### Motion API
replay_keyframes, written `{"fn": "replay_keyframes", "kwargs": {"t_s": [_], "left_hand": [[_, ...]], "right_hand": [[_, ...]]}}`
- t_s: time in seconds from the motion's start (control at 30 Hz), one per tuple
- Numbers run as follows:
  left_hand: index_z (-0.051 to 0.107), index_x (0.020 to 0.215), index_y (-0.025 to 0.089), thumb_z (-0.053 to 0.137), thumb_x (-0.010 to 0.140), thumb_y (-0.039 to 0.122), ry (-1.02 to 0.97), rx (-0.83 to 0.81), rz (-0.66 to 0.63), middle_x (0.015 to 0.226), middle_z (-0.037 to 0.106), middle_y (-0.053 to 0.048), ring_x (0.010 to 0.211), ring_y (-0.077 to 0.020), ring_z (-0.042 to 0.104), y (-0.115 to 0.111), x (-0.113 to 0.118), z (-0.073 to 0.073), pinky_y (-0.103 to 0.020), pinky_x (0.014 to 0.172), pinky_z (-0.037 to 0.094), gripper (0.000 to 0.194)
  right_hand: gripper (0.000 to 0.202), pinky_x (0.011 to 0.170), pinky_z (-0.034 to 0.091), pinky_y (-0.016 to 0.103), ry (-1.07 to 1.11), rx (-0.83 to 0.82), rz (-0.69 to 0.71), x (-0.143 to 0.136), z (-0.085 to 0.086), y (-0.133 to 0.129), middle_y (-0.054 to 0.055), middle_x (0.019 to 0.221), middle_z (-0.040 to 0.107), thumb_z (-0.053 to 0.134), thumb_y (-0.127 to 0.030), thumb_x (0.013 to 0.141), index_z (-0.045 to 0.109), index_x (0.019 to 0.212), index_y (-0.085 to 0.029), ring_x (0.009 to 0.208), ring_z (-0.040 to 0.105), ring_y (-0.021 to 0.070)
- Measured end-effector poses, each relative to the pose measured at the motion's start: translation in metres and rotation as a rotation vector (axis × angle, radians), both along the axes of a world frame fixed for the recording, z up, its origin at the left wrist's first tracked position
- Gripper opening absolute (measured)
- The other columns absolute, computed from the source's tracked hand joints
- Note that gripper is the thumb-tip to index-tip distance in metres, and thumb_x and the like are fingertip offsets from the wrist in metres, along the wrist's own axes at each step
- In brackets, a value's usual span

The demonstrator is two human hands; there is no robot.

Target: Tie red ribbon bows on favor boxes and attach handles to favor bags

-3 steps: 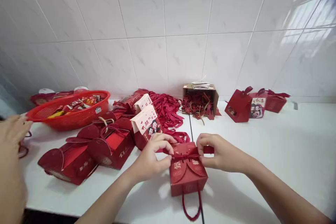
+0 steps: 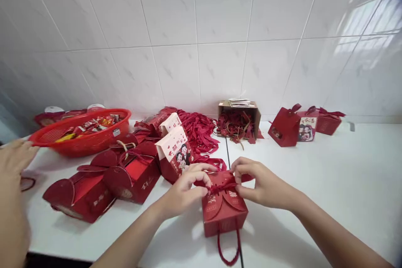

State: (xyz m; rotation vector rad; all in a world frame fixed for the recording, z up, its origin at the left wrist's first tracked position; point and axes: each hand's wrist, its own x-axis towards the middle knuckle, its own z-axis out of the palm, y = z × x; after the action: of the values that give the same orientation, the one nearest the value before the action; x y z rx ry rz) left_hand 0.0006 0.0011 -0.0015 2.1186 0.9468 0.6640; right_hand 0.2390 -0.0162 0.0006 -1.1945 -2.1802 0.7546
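Observation:
Before me on the white table stands a small red gift box, its scalloped flaps folded over the top and a cord handle hanging down its front. A dark red ribbon runs across the top of the box. My left hand pinches the ribbon's left side between thumb and fingers. On the other side my right hand has its fingers closed on the ribbon, just above the box. How the ribbon is looped between my fingertips is partly hidden.
At left, another person's hand is beside a red plastic basket of wrapped sweets. Red gift boxes stand left of me. Behind are a ribbon pile and an open carton of red pieces. Finished-looking boxes stand back right.
My right hand's fingers have shifted slightly left along the ribbon, closer to the left hand. The box stays in place.

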Motion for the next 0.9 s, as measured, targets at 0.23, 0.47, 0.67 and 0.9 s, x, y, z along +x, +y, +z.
{"fn": "replay_keyframes", "kwargs": {"t_s": [0.23,0.47,0.67,0.9], "left_hand": [[0.051,0.073,0.02,0.044,0.082,0.02,0.394,0.491,0.14,0.124,0.055,-0.006,0.124,-0.0338,0.033,-0.007,-0.012,0.006,-0.059,0.097,0.023,0.011],[0.047,0.077,0.02,0.043,0.081,0.016,0.38,0.675,0.167,0.115,0.056,-0.007,0.116,-0.0306,0.042,-0.011,-0.006,-0.012,-0.056,0.096,0.024,0.006],[0.033,0.074,0.021,0.041,0.086,0.022,0.077,0.282,0.114,0.095,0.055,-0.005,0.085,-0.0191,0.051,-0.008,0.001,-0.031,-0.037,0.079,0.043,0.015],[0.035,0.117,0.025,0.048,0.089,0.027,-0.181,0.123,0.049,0.135,0.041,-0.01,0.119,-0.0211,0.048,-0.011,-0.002,-0.044,-0.041,0.102,0.039,0.031]], "right_hand": [[0.019,0.092,0.038,0.044,-0.082,0.126,-0.091,0.0,0.0,-0.008,0.004,0.113,0.057,0.057,-0.008,0.062,0.041,0.059,-0.018,0.109,0.048,0.0247],[0.02,0.092,0.043,0.037,-0.052,0.117,0.057,0.006,-0.003,-0.012,0.006,0.12,0.051,0.057,-0.009,0.067,0.041,0.065,-0.02,0.119,0.043,0.0242],[0.07,0.099,0.043,0.036,0.089,-0.134,0.217,0.008,-0.022,-0.014,0.01,0.143,0.031,0.08,-0.029,0.061,0.041,0.118,-0.026,0.126,0.041,0.0278],[0.071,0.099,0.045,0.037,0.095,0.001,-0.01,0.041,-0.024,-0.025,0.008,0.138,0.043,0.079,-0.039,0.062,0.044,0.122,-0.029,0.125,0.046,0.0302]]}}
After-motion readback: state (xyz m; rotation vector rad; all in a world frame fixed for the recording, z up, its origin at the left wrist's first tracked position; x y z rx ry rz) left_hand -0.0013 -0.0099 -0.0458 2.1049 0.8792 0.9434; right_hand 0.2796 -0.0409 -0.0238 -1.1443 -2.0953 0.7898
